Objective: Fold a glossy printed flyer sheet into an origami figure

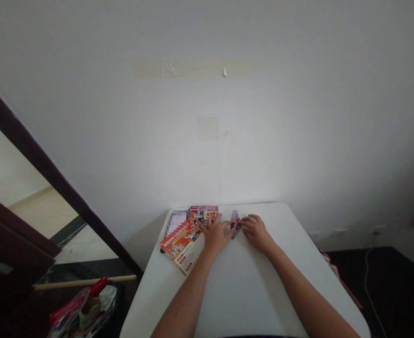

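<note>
A small folded piece of colourful printed paper point(235, 220) stands up from the white table between my hands. My left hand point(217, 234) pinches its left side with thumb and forefinger, while the other fingers spread over printed flyers. The fingertips of my right hand point(258, 233) close on the paper's right side. Left of my left hand lies an orange and white flyer point(182, 246), overlapping a stack of colourful leaflets point(202, 212). A pixelated flat object point(177, 222) lies partly under the flyer.
The white table point(242, 291) stands against a pale wall point(263, 141) with tape marks. At lower left are a wooden stick point(83, 281) and a bag of mixed items point(87, 307). A cable point(367, 277) hangs at the right.
</note>
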